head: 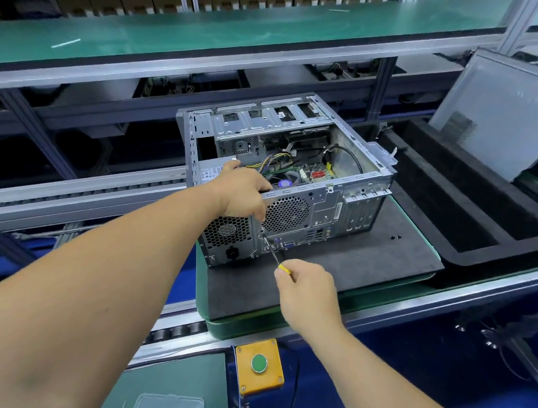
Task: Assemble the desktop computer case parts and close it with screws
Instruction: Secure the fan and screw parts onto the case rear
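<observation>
While left hand (240,193) grips case (291,183) rear rim, right hand (305,285) holds screwdriver (272,253).
Shaft axis runs toward 11 o'clock from right grip; tip meets rear panel just below left fingers.

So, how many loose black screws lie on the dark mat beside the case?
2: the loose screws lie close together on the dark mat, right of the case. Others may be hidden behind it.

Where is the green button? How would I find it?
Start at the open computer case on the black mat, then look straight down past the right hand to the near edge of the bench. There sits a small orange box; the green button is the round one in its middle.
</observation>
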